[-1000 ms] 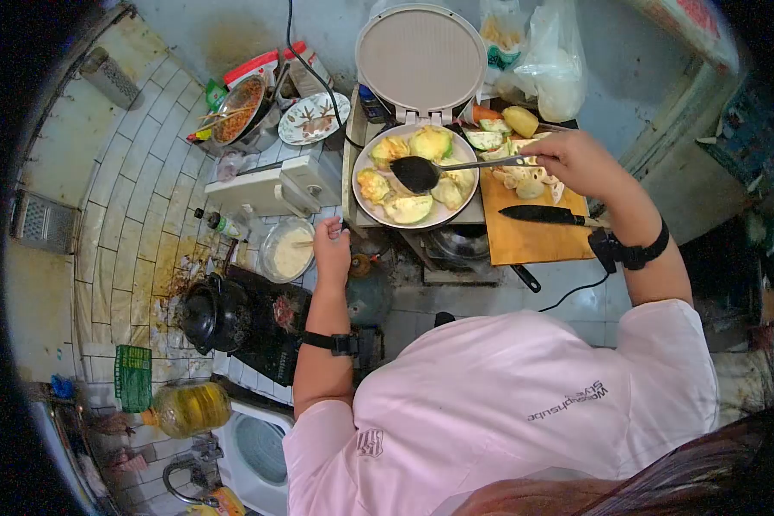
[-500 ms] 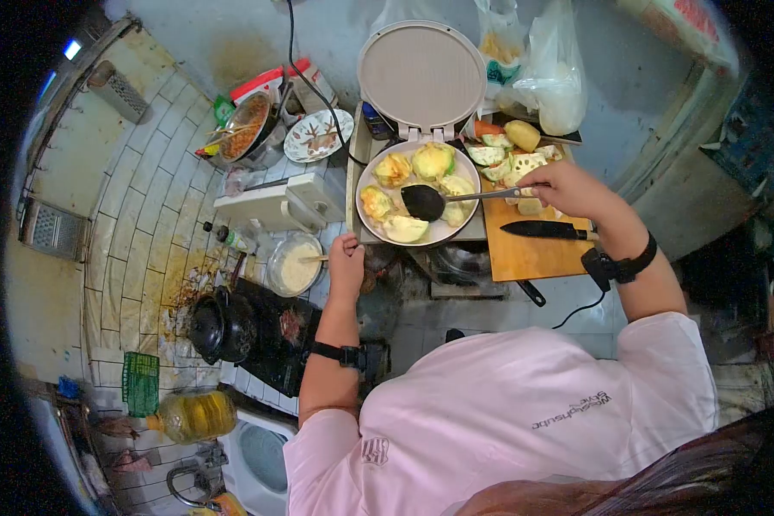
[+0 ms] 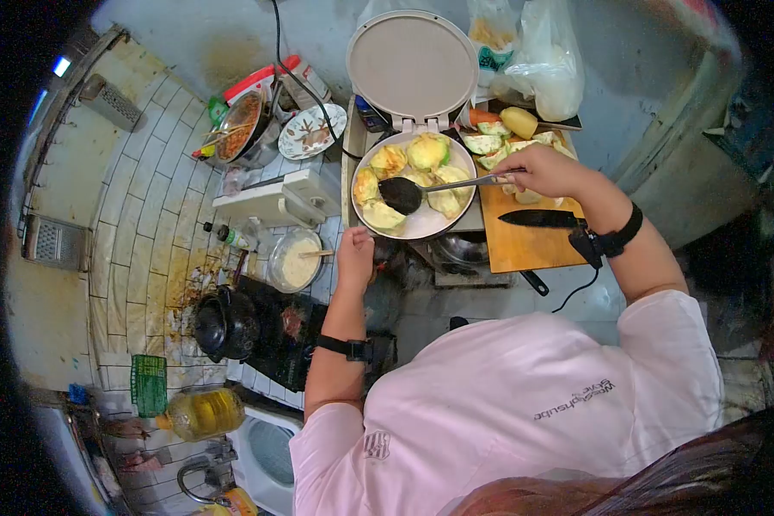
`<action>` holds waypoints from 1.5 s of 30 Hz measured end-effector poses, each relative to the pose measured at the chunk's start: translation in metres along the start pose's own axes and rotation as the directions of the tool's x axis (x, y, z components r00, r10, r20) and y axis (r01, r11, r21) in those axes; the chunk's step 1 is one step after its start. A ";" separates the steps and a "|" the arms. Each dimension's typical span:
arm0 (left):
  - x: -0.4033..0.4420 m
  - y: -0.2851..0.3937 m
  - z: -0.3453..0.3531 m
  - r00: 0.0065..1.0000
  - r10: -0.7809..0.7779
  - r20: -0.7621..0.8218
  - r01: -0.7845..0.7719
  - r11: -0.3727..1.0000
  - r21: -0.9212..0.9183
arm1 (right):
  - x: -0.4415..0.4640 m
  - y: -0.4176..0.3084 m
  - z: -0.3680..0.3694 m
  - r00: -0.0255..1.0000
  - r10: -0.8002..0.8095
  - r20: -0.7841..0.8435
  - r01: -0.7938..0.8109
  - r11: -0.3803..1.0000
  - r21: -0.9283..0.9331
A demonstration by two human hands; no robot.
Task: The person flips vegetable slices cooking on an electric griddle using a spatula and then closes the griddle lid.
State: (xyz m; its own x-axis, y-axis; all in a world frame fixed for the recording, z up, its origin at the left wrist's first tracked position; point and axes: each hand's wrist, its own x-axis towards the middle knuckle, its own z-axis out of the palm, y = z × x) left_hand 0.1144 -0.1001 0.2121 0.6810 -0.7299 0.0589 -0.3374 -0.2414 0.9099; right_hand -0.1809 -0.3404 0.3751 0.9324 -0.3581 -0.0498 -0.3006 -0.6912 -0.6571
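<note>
My right hand (image 3: 546,170) is closed round the metal handle of a spatula (image 3: 401,196) with a broad black head. That head rests among the battered, egg-yellow slices (image 3: 428,151) in a round electric griddle (image 3: 421,227), whose lid (image 3: 413,64) stands raised at the back. Several slices lie round the pan, some golden, others paler with green edges. My left hand (image 3: 355,254) has its fingers curled in at the griddle's front left edge; whether they grip anything is hidden. A bowl of pale batter (image 3: 299,262) with a stick in it sits left of that hand.
On the right, a wooden cutting board (image 3: 525,249) bears a black-bladed knife (image 3: 537,218), cut vegetables and a potato (image 3: 519,122). To the left are a patterned plate (image 3: 312,132), a black pot (image 3: 224,322) and an oil jug (image 3: 205,413). A power cord (image 3: 305,86) hangs by the griddle.
The spatula head has moved left in the pan, towards the left-hand slices, and my right hand has shifted left with it. My left hand has moved slightly right along the griddle's edge.
</note>
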 end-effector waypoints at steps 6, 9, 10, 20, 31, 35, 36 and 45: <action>0.002 0.017 0.003 0.997 -0.047 -0.054 0.042 0.996 -0.082 | 0.025 -0.001 -0.002 0.992 -0.033 0.121 0.021 0.995 0.100; 0.009 0.013 0.004 0.993 0.036 -0.114 -0.046 0.995 -0.084 | 0.031 0.000 -0.008 0.990 -0.030 0.137 0.011 0.990 0.137; 0.010 0.017 0.006 0.994 0.058 -0.091 -0.065 0.994 -0.082 | 0.033 0.001 -0.011 0.986 -0.035 0.162 0.012 0.990 0.139; 0.018 0.038 0.022 0.980 0.185 0.074 -0.176 0.978 -0.111 | 0.023 -0.045 -0.054 0.983 -0.181 0.011 0.168 0.888 -0.428; 0.010 0.047 -0.004 0.939 0.283 -0.197 -0.250 0.952 0.176 | 0.015 -0.035 -0.047 0.975 -0.202 -0.097 0.142 0.892 -0.430; 0.013 0.033 -0.011 0.923 0.325 -0.205 -0.281 0.935 0.219 | 0.004 -0.017 -0.052 0.969 -0.146 -0.201 0.076 0.945 -0.318; 0.016 0.023 -0.012 0.928 0.322 -0.188 -0.283 0.937 0.206 | 0.002 -0.013 -0.049 0.964 -0.099 -0.247 0.021 0.954 -0.299; 0.010 0.012 -0.012 0.935 0.289 -0.205 -0.251 0.949 0.191 | -0.010 -0.016 -0.035 0.953 -0.032 -0.300 -0.106 0.897 -0.430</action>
State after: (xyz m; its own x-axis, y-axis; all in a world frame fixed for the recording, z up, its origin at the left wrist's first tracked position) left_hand 0.1248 -0.1024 0.2280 0.6723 -0.6215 0.4022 -0.6157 -0.1678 0.7699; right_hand -0.1923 -0.3480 0.4120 0.8382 -0.5077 0.1991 -0.4543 -0.8520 -0.2602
